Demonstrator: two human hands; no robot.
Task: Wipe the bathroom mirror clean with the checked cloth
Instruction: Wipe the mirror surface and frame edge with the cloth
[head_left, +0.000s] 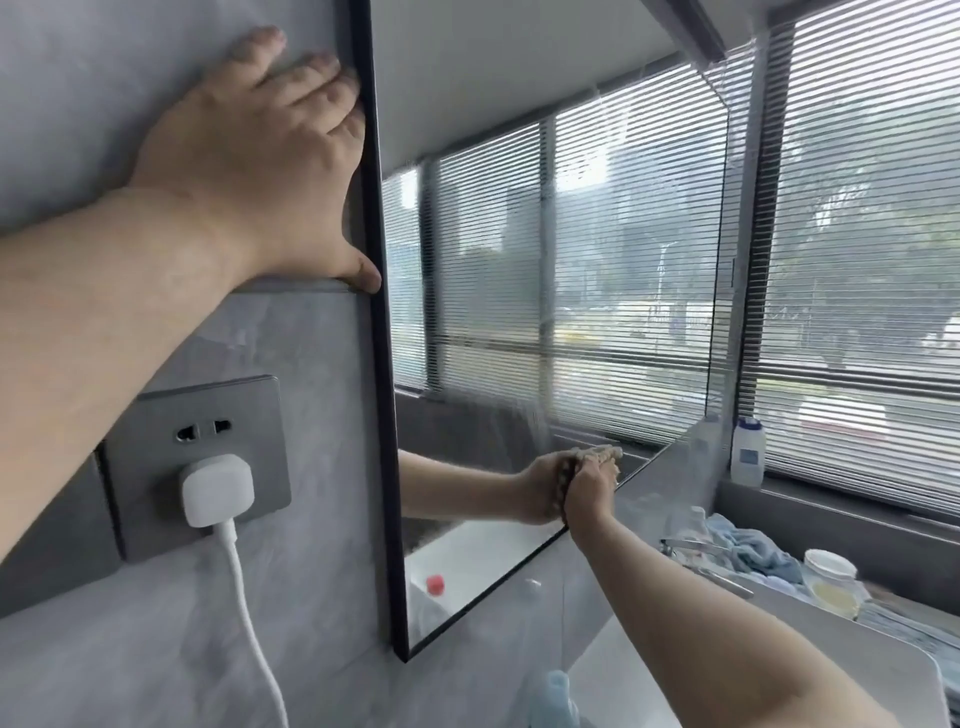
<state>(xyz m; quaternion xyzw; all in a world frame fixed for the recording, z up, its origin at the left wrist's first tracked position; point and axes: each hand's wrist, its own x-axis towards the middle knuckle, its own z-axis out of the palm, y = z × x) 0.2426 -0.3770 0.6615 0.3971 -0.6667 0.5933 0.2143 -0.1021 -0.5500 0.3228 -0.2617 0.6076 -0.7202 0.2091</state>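
Note:
The black-framed bathroom mirror (519, 260) hangs on the grey wall and reflects a window with blinds. My right hand (592, 486) presses the checked cloth (567, 486) against the glass near the mirror's lower edge; only a dark sliver of cloth shows between the hand and its reflection. My left hand (265, 156) lies flat on the grey wall with straight fingers, its fingertips and thumb touching the mirror's left frame edge.
A grey wall socket (171, 441) with a white charger plug (217, 488) and cable sits left of the mirror. Below right are a white basin (883, 654), a tap (696, 551), a blue towel (753, 551), a jar (831, 582) and a white bottle (747, 452) by the window.

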